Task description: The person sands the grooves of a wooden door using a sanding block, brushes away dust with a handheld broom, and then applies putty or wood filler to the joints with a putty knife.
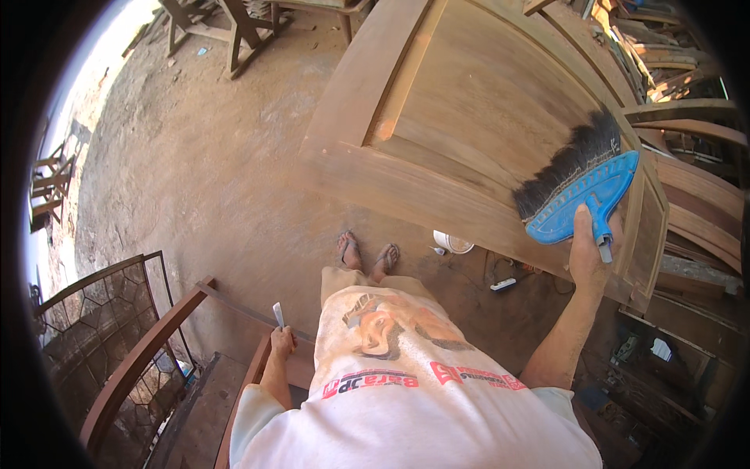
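Note:
My right hand (586,246) grips a blue plastic broom head (582,199) by its short socket. Its dark bristles (566,156) lie against a panelled wooden door (469,86), which is raised above the floor in front of me. My left hand (283,342), low beside my left side, is closed on a slim pale flat tool (278,314), too small to identify for sure. Just around that hand are dark reddish wooden pieces (164,328).
Stacked curved boards (695,211) fill the right side. Wooden furniture frames (242,31) stand at the back left. A metal grille (86,328) is at lower left. A white container (453,242) and power strip (502,284) lie on the dusty floor (195,172) under the door.

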A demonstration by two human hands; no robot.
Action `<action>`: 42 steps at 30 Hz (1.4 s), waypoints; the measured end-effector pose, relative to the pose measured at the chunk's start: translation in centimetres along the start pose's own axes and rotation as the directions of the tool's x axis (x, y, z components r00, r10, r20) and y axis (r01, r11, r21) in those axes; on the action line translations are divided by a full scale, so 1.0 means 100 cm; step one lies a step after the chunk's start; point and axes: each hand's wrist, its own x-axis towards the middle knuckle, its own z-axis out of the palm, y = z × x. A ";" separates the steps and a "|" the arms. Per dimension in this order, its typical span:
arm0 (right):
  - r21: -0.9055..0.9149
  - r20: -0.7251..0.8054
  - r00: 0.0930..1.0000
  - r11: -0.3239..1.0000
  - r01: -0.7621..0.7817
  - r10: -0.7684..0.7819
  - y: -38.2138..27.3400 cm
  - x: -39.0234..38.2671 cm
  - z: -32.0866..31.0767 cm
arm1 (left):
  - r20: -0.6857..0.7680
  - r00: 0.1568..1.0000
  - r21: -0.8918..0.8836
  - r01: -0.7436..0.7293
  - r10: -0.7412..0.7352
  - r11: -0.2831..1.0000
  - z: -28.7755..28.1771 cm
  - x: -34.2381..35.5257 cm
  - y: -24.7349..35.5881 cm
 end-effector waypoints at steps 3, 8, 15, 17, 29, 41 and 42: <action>0.070 0.195 0.980 0.996 -0.064 0.049 0.015 0.007 -0.015 | -0.016 1.000 0.038 -0.014 0.014 0.999 0.014 -0.027 0.002; 0.426 0.670 0.737 0.861 -0.279 -0.093 0.006 0.025 0.053 | -0.001 0.987 -0.032 -0.161 0.161 0.986 0.034 -0.041 0.022; 0.301 0.698 0.713 0.932 -0.200 -0.073 -0.032 0.141 0.216 | -0.058 0.986 -0.165 -0.165 0.157 0.972 0.072 -0.041 0.049; 0.202 0.252 0.963 0.978 0.046 -0.098 -0.032 0.247 0.257 | -0.026 0.990 -0.240 -0.144 0.142 0.960 0.072 -0.027 0.043; 0.394 0.747 0.624 0.909 -0.137 -0.229 -0.115 0.146 0.201 | 0.008 0.998 -0.219 0.056 -0.056 0.974 0.060 0.005 0.098; 0.056 -0.148 0.896 0.901 0.431 -0.419 -0.086 0.404 0.221 | -0.140 0.975 -0.245 -0.201 0.170 0.948 0.033 -0.030 0.195; 0.210 0.016 0.919 0.900 0.383 -0.394 -0.098 0.365 0.207 | -0.151 0.979 -0.252 -0.169 0.134 0.953 0.038 -0.028 0.185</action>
